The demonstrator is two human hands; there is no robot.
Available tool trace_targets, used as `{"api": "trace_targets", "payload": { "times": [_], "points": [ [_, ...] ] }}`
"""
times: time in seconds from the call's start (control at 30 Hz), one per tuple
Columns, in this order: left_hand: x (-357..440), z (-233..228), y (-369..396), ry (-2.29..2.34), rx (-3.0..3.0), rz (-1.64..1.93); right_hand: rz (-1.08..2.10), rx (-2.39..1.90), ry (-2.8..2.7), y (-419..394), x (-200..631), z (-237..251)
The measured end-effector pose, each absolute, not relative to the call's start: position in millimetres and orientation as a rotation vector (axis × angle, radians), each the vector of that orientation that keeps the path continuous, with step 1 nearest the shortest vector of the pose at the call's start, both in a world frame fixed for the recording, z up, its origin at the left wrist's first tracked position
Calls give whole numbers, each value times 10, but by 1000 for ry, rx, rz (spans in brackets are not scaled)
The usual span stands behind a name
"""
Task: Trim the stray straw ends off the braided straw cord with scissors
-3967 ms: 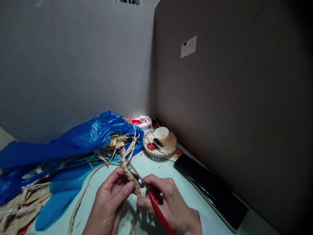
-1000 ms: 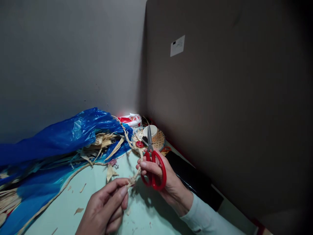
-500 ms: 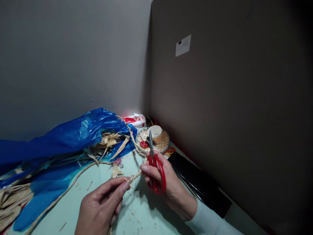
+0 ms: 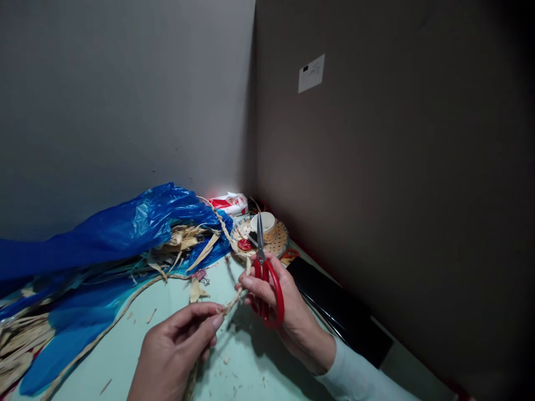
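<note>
My right hand holds red-handled scissors, blades closed and pointing up and away, and its fingertips also pinch a braided straw cord. My left hand pinches the same braid a little lower and to the left. The braid runs from between my hands up toward the woven tray. Another length of it trails left across the pale green table.
A blue plastic bag full of dry straw strips fills the left side. The woven tray in the corner holds a white cup and a red disc. A black flat case lies along the right partition. Straw scraps litter the table.
Four seconds ago the scissors pointed left at the braid, near the left hand. Since then the right hand has turned them upright and both hands have stretched the braid between them. Small shifts in the last half second.
</note>
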State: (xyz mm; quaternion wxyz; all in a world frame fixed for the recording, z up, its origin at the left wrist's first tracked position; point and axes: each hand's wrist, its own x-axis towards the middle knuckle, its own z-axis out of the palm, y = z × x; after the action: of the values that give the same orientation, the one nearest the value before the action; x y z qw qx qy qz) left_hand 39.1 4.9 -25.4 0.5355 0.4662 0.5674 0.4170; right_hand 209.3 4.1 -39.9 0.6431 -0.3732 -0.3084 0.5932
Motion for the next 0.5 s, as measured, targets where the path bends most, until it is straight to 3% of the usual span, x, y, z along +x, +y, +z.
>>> {"api": "trace_targets", "payload": {
  "times": [0.13, 0.33, 0.5],
  "points": [
    [382, -296, 90, 1384, 1478, 1005, 1306, -886, -768, 79, 2112, -415],
    [383, -238, 108, 1264, 1155, 825, 1210, -870, -755, 132, 2206, -346],
    [414, -205, 58, 1139, 988, 694, 1305, -755, -676, 85, 2185, -297]
  ]
}}
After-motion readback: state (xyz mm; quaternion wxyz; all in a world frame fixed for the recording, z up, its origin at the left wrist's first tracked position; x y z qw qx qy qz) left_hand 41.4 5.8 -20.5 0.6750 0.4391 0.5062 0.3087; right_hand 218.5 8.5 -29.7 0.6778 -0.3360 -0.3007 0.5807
